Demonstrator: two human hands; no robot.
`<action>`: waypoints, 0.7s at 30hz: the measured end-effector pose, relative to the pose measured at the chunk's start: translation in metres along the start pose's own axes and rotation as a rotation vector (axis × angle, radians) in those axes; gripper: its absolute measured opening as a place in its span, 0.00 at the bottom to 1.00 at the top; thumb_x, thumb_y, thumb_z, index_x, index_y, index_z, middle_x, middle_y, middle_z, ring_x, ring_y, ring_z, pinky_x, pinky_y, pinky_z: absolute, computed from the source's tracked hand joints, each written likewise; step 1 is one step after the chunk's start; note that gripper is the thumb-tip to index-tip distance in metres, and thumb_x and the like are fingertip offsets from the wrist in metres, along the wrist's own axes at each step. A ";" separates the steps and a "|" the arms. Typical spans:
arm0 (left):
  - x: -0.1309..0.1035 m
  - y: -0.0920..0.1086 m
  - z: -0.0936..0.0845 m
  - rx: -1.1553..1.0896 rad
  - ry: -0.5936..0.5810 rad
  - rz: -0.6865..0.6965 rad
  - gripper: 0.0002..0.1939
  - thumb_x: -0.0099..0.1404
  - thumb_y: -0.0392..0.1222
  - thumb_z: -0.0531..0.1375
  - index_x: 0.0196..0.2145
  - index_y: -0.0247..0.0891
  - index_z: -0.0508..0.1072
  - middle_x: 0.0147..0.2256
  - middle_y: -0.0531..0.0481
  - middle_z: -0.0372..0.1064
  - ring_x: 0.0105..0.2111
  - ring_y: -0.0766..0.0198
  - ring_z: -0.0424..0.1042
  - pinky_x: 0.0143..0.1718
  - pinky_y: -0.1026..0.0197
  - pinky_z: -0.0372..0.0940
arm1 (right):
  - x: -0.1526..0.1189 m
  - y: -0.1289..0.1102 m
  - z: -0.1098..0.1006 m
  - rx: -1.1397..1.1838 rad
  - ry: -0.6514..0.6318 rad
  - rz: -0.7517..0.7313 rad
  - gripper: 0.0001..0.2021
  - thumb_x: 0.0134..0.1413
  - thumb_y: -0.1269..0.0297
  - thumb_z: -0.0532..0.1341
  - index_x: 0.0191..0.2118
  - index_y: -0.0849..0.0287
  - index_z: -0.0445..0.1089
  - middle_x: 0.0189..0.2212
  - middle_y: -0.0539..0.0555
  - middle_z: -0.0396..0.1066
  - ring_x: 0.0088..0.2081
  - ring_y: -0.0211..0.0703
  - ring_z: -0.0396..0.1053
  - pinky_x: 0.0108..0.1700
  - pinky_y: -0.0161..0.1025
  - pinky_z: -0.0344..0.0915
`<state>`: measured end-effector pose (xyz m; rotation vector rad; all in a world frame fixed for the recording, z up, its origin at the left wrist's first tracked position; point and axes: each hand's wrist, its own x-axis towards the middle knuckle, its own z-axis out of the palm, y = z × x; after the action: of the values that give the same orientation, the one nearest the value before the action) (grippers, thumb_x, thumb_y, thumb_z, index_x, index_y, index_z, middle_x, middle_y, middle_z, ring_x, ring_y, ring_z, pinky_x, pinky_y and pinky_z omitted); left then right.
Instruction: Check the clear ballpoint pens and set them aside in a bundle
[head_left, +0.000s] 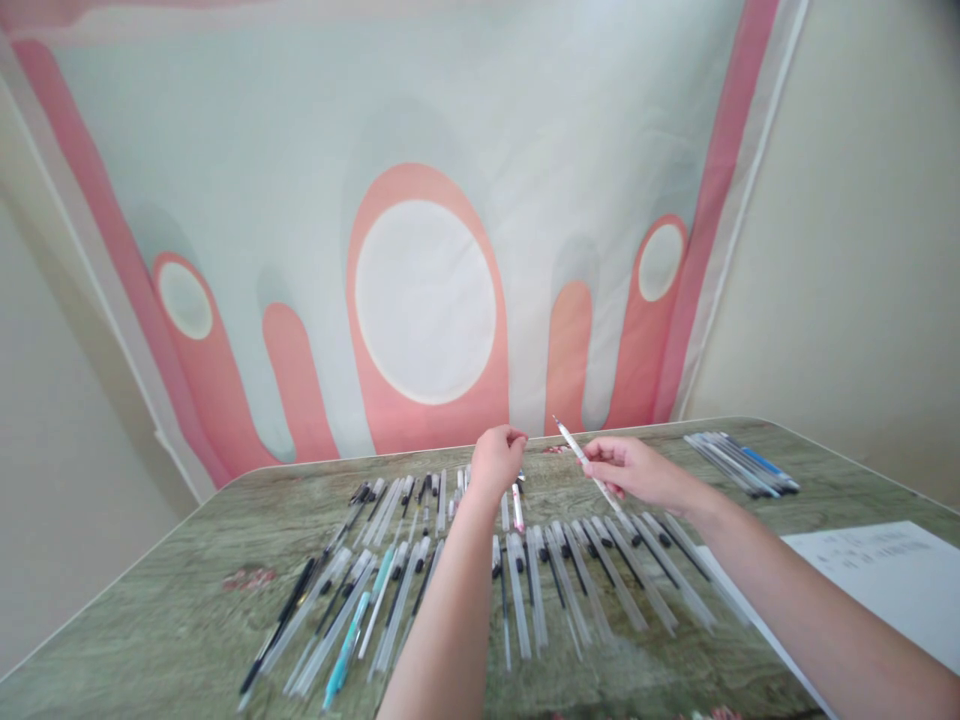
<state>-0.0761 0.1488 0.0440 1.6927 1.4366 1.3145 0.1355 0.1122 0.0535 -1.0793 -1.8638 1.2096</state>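
My right hand [619,468] holds a slim white pen [583,458] between thumb and fingers, its dark tip pointing up and to the left. To its left, my left hand [499,460] is closed above the back row of pens; what its fingers hold, if anything, is hidden. Just below that hand lies a short white and pink pen piece [517,507]. Clear pen barrels with black parts [525,590] lie side by side in a front row, and a shorter back row [390,510] lies behind them. A turquoise pen [347,650] is in the front row.
The wood-patterned table [180,590] fills the lower view. Several refills or thin pens [742,465] are bundled at the back right. White printed paper [885,580] lies at the right, partly under my right forearm. A pink and grey-green hanging [427,300] is behind the table.
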 end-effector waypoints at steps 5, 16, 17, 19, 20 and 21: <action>-0.003 -0.016 0.004 0.192 0.045 0.010 0.08 0.47 0.30 0.59 0.18 0.42 0.72 0.23 0.46 0.70 0.33 0.54 0.69 0.43 0.54 0.58 | 0.001 0.001 0.001 0.027 -0.016 0.018 0.16 0.44 0.53 0.60 0.33 0.62 0.65 0.17 0.44 0.57 0.18 0.29 0.55 0.20 0.29 0.54; -0.014 -0.039 0.027 0.439 -0.029 0.120 0.10 0.47 0.27 0.58 0.21 0.41 0.73 0.28 0.41 0.70 0.40 0.52 0.66 0.46 0.52 0.57 | 0.000 0.002 0.001 0.060 -0.022 0.024 0.15 0.44 0.54 0.60 0.34 0.61 0.66 0.18 0.44 0.57 0.18 0.30 0.55 0.19 0.29 0.54; -0.014 -0.040 0.027 0.457 -0.036 0.121 0.10 0.47 0.27 0.58 0.21 0.41 0.73 0.29 0.41 0.70 0.40 0.52 0.66 0.46 0.52 0.57 | 0.000 0.001 0.000 0.059 -0.023 0.022 0.15 0.44 0.55 0.60 0.34 0.62 0.66 0.18 0.44 0.58 0.18 0.29 0.55 0.19 0.29 0.54; -0.014 -0.043 0.027 0.498 -0.052 0.113 0.10 0.48 0.27 0.57 0.23 0.41 0.74 0.29 0.41 0.70 0.40 0.52 0.66 0.46 0.53 0.57 | 0.000 0.000 0.000 0.057 -0.021 0.017 0.14 0.45 0.55 0.60 0.34 0.62 0.65 0.18 0.45 0.57 0.18 0.29 0.55 0.19 0.29 0.54; -0.014 -0.044 0.027 0.521 -0.063 0.104 0.11 0.49 0.27 0.57 0.24 0.41 0.75 0.29 0.41 0.70 0.40 0.53 0.66 0.46 0.53 0.58 | -0.001 0.000 0.000 0.057 -0.020 0.014 0.14 0.46 0.55 0.59 0.33 0.62 0.65 0.19 0.45 0.57 0.18 0.29 0.55 0.19 0.29 0.54; -0.014 -0.044 0.027 0.545 -0.074 0.092 0.12 0.49 0.27 0.56 0.25 0.41 0.75 0.30 0.40 0.70 0.41 0.53 0.66 0.46 0.53 0.58 | -0.001 0.000 0.000 0.057 -0.021 0.013 0.14 0.46 0.55 0.59 0.33 0.62 0.65 0.19 0.45 0.57 0.18 0.29 0.54 0.19 0.29 0.54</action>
<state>-0.0685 0.1525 -0.0093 2.1439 1.8005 0.9384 0.1361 0.1116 0.0538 -1.0529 -1.8292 1.2780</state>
